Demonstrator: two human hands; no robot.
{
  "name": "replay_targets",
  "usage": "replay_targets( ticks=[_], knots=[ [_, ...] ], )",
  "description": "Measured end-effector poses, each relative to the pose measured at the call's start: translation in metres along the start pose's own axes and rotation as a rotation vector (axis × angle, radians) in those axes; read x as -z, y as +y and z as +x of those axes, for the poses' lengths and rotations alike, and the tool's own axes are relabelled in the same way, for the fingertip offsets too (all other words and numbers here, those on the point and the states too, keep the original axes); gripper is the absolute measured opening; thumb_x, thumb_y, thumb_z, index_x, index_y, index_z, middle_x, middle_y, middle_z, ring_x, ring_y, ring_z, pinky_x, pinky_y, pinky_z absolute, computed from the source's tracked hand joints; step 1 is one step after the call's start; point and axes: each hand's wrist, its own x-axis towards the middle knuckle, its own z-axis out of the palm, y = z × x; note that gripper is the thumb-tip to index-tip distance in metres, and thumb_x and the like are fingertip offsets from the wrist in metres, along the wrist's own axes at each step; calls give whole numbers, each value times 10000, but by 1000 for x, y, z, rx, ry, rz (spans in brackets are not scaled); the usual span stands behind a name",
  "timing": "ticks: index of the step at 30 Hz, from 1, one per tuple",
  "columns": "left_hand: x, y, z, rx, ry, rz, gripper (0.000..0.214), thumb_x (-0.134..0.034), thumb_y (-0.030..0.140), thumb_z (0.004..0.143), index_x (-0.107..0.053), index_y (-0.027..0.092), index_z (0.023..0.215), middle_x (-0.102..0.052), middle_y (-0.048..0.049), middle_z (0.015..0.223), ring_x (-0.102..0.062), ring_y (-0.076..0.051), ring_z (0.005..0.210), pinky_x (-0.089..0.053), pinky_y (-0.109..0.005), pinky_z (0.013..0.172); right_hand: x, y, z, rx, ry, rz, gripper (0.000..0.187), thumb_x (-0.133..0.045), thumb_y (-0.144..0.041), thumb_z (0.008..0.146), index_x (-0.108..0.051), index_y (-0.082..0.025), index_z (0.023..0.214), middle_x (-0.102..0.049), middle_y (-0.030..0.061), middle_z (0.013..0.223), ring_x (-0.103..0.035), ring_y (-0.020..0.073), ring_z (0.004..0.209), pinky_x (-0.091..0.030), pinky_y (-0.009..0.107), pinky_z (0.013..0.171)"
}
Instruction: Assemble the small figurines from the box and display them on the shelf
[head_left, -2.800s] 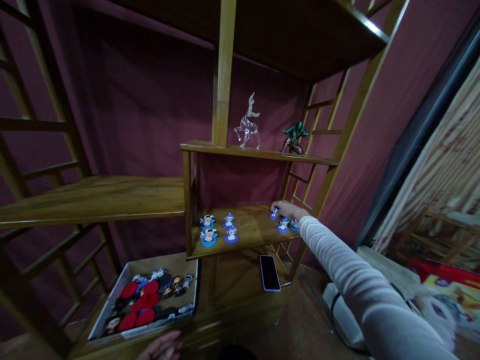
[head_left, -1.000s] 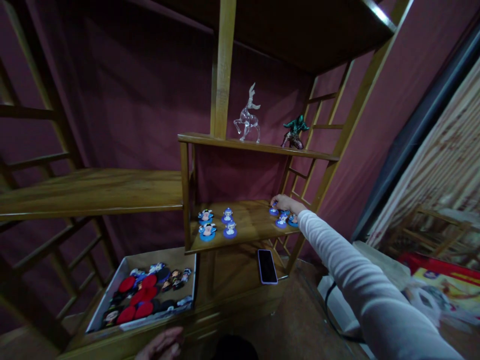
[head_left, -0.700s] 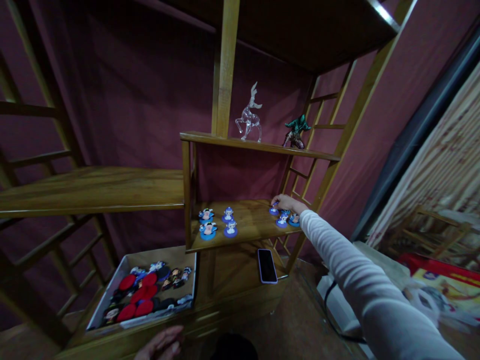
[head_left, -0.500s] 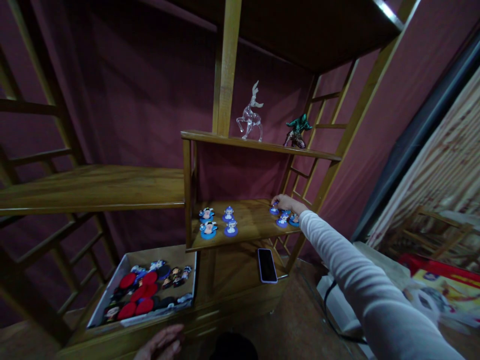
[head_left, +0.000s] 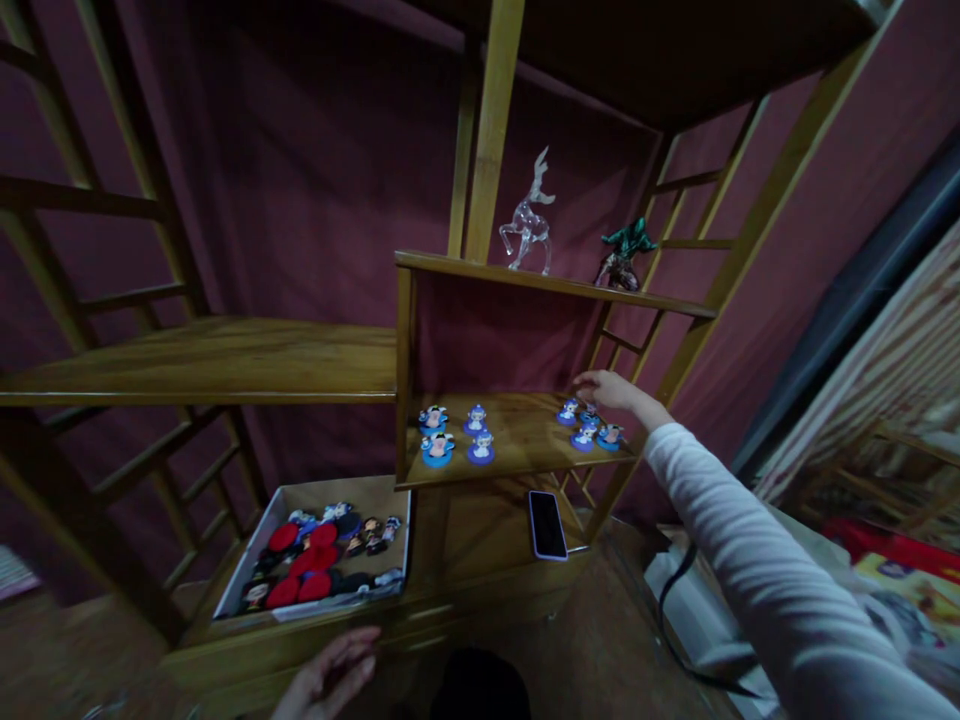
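My right hand [head_left: 607, 388] reaches over the right end of the small shelf, above a blue-based figurine [head_left: 589, 412]. Its fingers point left, loosely bent, with nothing visible in them. Close by stand a purple-based figurine [head_left: 568, 411], another purple one [head_left: 584, 435] and a pig-like figurine on a blue base [head_left: 610, 436]. At the shelf's left end are two pig-like figurines, one in front [head_left: 437, 448], beside two purple-based ones, the nearer [head_left: 481, 446] in line with it. Low in front of the box, my left hand [head_left: 334, 672] is open, holding nothing.
A shallow box [head_left: 274, 515] of figurines with red and dark bases sits on the lower board. To its right lies a phone [head_left: 548, 525]. The upper ledge carries a clear deer [head_left: 529, 225] and a green-cloaked figure [head_left: 626, 255]. A wooden upright [head_left: 405, 370] borders the shelf.
My right hand has come off the purple-based figurine, which now stands uncovered, and sits farther right and higher. The view has shifted left. My left hand still hovers low.
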Motion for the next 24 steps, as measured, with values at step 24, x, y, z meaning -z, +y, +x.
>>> replay_targets(
  ticks=[24],
  knots=[
    [77, 71, 100, -173, 596, -881, 132, -557, 22, 726, -603, 92, 829, -668, -52, 694, -634, -84, 581, -477, -151, 537, -342, -236, -128, 170, -340, 685, 220, -479, -321, 815, -657, -249, 923, -688, 15, 886, -631, 190, 829, -482, 322, 774]
  ],
)
